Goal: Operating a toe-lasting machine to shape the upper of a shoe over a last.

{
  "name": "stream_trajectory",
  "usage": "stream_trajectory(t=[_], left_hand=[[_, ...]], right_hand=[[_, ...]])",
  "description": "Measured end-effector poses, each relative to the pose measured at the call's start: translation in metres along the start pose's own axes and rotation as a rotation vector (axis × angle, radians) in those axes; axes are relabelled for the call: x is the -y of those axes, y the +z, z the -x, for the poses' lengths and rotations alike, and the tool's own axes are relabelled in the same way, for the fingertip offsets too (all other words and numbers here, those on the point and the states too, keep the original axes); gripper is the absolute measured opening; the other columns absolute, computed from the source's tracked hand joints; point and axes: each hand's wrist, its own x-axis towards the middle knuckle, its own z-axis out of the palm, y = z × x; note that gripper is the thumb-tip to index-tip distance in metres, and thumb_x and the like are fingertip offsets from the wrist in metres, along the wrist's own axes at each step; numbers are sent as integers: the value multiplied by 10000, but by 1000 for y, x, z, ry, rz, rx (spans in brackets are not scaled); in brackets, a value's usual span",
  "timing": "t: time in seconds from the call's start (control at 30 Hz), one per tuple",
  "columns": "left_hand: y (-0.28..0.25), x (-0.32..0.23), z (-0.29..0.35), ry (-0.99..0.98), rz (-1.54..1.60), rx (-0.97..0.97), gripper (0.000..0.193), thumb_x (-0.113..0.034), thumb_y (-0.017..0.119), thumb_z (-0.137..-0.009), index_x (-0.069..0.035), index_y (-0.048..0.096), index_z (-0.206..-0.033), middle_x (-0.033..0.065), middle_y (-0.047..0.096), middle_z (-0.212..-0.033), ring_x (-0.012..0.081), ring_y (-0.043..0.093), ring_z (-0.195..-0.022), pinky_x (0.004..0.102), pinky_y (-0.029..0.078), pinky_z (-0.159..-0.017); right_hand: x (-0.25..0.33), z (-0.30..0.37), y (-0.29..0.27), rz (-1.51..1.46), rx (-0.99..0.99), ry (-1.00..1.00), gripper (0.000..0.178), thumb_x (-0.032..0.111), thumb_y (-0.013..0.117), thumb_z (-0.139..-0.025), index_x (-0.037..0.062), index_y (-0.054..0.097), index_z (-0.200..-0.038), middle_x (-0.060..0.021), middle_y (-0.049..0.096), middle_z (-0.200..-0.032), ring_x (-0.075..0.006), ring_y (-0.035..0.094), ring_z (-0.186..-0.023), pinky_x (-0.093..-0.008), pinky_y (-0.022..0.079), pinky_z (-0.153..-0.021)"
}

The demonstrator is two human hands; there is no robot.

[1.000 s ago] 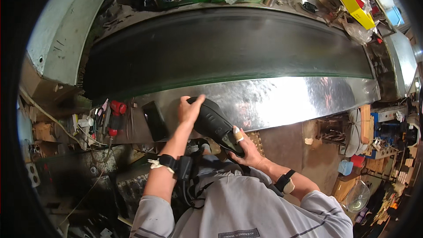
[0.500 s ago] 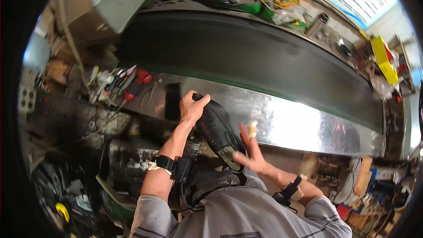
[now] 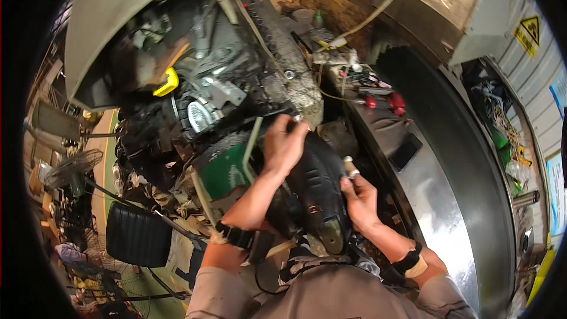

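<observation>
A black shoe (image 3: 313, 180) with a small buckle hangs in front of me, its olive-green, holed end (image 3: 332, 237) toward my body; that end looks like a shoe last. My left hand (image 3: 284, 147) is closed around the far, narrow end, its fingers partly hidden. My right hand (image 3: 361, 199) is at the right side of the shoe, fingers bent, with thumb and forefinger against its edge. A pale wrap (image 3: 351, 168) covers the right forefinger. What the other right fingers touch is hidden.
Right of me runs a black conveyor belt (image 3: 455, 142) with a shiny metal edge (image 3: 437, 215) carrying a dark flat piece (image 3: 405, 152) and red-handled tools (image 3: 394, 103). A cluttered machine (image 3: 218, 59) stands ahead left, beside a green panel (image 3: 221, 171). A black chair back (image 3: 138, 234) and fan (image 3: 74, 168) are left.
My view has turned left, away from the belt toward the machine. The shoe has come along in my left hand. My right hand, spread before, now bends its fingers at the shoe's side.
</observation>
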Motion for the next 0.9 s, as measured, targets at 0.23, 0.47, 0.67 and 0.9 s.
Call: stream_trajectory(t=[0.23,0.47,0.67,0.9], left_hand=[[-204,65,-22,-230,617,-62,405,-441,524,-1021,-51,632,-1034,49,681,-900,152,666,-785,304,548,-728],[-235,112,27,-510,1000,-173,355,-474,528,-998,-155,680,-1025,-6,711,-884,124,655,-740,251,490,-647],[-224,109,9,-592,1162,-279,301,-393,639,-981,-108,715,-1035,-4,731,-924,103,624,-709,257,472,-605],[-219,132,-25,-673,1114,-382,346,-362,684,-964,-43,702,-1098,26,730,-1015,127,662,-811,266,503,-639]], right_hand=[[17,-27,172,-385,311,237,175,196,622,-1020,28,672,-1017,-8,707,-917,-57,595,-776,-255,500,-682],[10,-66,263,-483,326,324,261,149,621,-997,41,637,-1233,-73,720,-1069,-160,704,-878,-338,601,-780],[0,-97,303,-525,281,345,275,132,620,-995,18,603,-1245,-34,693,-1027,-127,661,-844,-285,568,-738],[-4,-119,324,-559,213,367,243,122,591,-1012,14,586,-1229,-56,680,-1044,-153,668,-871,-311,581,-772]])
